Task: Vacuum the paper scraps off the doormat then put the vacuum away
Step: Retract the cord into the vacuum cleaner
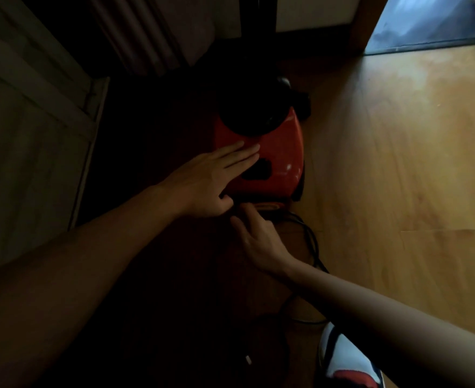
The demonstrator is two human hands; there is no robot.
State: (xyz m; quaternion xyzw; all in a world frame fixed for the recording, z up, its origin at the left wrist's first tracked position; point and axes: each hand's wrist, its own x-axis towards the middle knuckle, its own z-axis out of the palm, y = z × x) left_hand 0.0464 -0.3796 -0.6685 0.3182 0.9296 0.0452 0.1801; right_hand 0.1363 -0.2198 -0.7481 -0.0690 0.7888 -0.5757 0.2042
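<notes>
Overall: judged late in the task, with the vacuum [275, 152] being stowed in a dim corner rather than run.
Vacuum: red canister on the wooden floor [398, 163], at its shadowed left edge near a white panelled door [29, 135]; black dome over the front half, nose toward the far wall.
Left hand [211, 177]: laid flat on the red top, fingers straight and close together, clamped on nothing; probably steadying the body against rolling.
Right hand [258, 239]: at the rear end of the canister, fingertips reaching an orange strip there, just beside the left thumb; fingers loosely bent, too dark to tell whether pinching the cord [312, 242] or pressing a button.
Cord: black and slack, looping from the rear across the floor toward the near edge; likely about to be wound in.
Doormat [426, 23]: probably the dark grey sheet at the far right corner, past the doorway, well apart from the vacuum; scraps not discernible.
Shoe [342, 357]: white, red and dark, at the near edge beside the cord.
Writing: no brand, label or lettering legible anywhere; too dim.
</notes>
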